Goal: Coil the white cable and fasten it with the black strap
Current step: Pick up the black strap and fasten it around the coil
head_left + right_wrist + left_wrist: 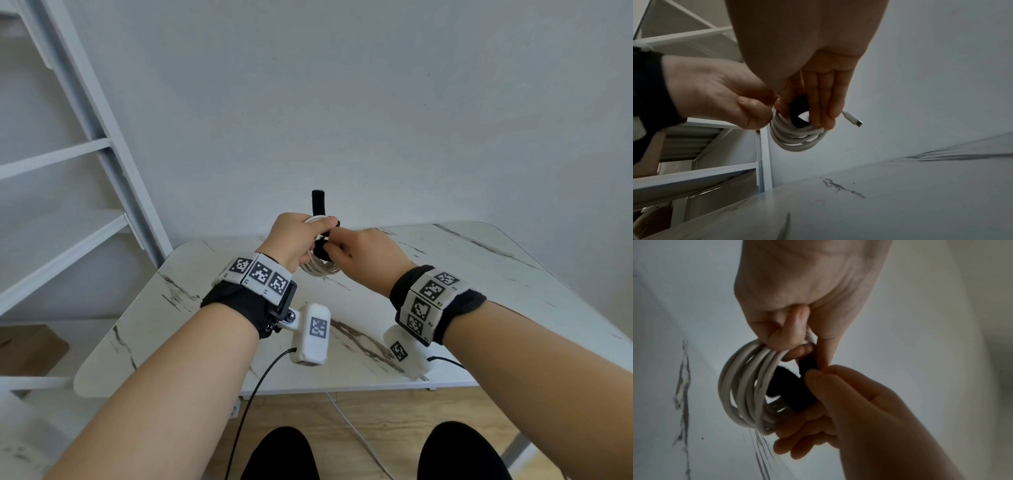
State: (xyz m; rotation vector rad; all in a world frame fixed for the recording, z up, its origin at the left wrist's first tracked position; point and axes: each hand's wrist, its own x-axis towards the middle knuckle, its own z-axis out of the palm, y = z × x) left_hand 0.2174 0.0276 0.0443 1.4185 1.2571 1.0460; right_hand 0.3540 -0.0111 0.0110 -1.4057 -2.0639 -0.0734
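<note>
The white cable (pixel 320 269) is wound into a small coil (pixel 744 386) held in the air above the marble table (pixel 479 274). My left hand (pixel 298 240) grips the top of the coil (pixel 795 136), fingers curled round the loops. The black strap (pixel 319 204) sticks up behind my left hand and passes through the coil's middle (pixel 785 386). My right hand (pixel 363 257) pinches the strap's lower part (pixel 797 107) between thumb and fingers against the coil. A white plug end (pixel 852 118) juts out past my right fingers (pixel 824 104).
A white shelf frame (pixel 85 144) stands at the left against the wall. Wrist camera units (pixel 310 334) hang under both wrists with black leads trailing down. A white wire (pixel 356 435) lies on the wooden floor under the table.
</note>
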